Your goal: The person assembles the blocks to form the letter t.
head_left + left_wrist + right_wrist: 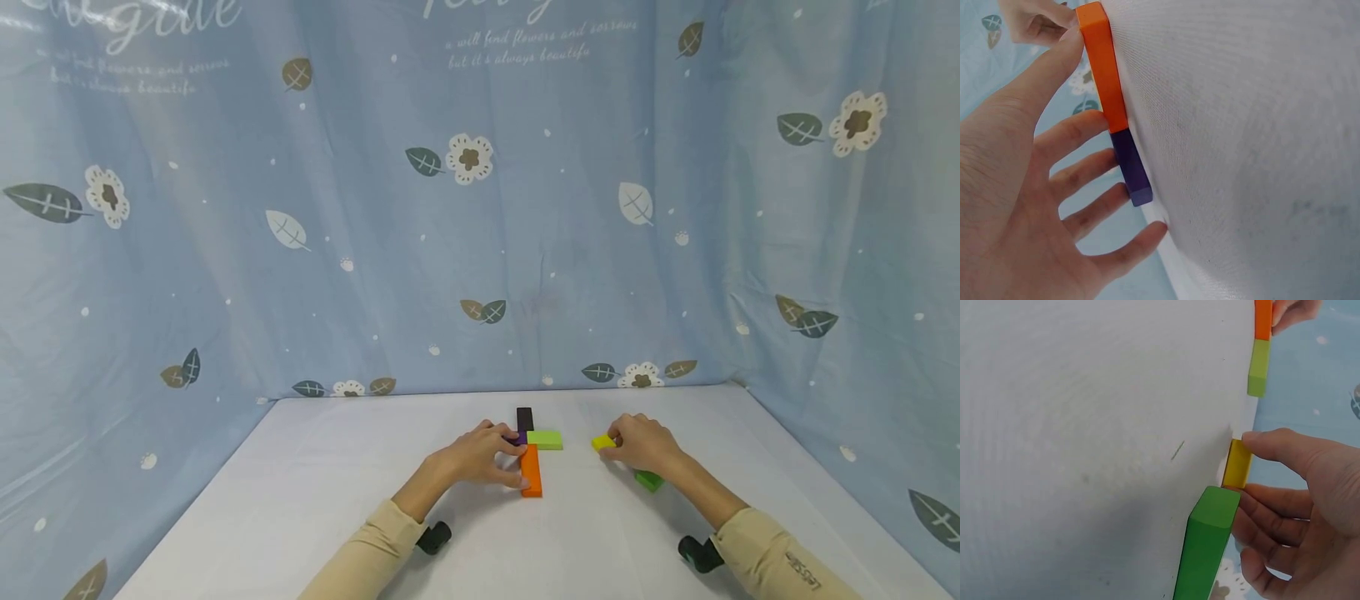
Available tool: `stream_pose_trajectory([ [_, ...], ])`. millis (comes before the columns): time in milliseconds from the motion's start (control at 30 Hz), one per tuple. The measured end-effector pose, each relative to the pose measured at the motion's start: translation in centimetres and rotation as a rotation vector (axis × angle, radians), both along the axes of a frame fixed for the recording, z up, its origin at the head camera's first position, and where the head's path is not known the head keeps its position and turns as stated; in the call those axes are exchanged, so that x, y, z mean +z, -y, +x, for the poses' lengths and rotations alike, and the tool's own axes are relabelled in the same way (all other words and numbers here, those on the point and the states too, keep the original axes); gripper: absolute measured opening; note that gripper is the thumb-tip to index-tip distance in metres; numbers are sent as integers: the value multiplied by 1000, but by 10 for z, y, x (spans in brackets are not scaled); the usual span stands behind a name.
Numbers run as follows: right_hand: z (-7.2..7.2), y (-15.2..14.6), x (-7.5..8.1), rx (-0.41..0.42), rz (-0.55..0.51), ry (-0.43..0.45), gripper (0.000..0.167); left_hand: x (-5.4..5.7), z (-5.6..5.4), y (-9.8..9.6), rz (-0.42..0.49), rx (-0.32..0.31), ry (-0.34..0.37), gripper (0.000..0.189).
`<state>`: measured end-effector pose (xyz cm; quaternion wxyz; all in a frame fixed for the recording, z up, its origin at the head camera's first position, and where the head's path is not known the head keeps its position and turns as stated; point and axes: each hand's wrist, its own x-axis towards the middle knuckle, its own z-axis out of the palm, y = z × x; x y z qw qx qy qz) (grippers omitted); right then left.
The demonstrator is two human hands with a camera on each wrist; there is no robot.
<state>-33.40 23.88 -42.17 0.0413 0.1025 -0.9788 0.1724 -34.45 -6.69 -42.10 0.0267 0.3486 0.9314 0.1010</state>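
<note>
On the white table, an orange block [532, 472], a purple block [1131, 167], a black block [525, 418] and a light green block [545, 440] lie together in a cross-like layout. Resting along their left side is my left hand [480, 457]: thumb and index finger touch the orange block, while other fingertips touch the purple one. My right hand [647, 442] pinches a yellow block [1237, 464] between thumb and fingers, to the right of the light green block and apart from it. Partly under that hand in the head view lies a green block [1209, 540].
White cloth covers the table [315, 483]. A blue curtain [420, 242] printed with leaves and flowers stands along the back and both sides. Dark wrist-worn devices show beneath the left sleeve [367, 550] and the right sleeve [772, 550].
</note>
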Motion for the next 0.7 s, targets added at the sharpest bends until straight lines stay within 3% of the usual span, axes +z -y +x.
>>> stream_pose_trajectory([
  [700, 6, 7, 11, 25, -37, -20, 39, 1, 0, 0, 7, 0, 1, 67],
])
